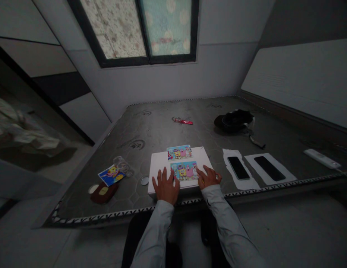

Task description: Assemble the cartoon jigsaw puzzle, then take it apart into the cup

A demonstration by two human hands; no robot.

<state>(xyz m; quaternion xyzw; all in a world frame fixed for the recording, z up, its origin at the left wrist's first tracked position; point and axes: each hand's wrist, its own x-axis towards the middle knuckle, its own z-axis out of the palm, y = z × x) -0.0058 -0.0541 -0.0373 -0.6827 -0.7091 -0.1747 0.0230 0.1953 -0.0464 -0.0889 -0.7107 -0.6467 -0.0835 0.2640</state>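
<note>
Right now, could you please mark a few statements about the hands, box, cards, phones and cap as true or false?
1. Both the left hand and right hand are at the white box. True.
2. Only one cartoon card is on the box. False: two cartoon cards are.
3. The black cap lies farther from the person than the phones. True.
4. The phones lie left of the box. False: they are on its right.

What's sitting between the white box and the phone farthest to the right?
Another phone, lying on its own white sheet, sits between the white box and that far-right phone; the head view shows it.
</note>
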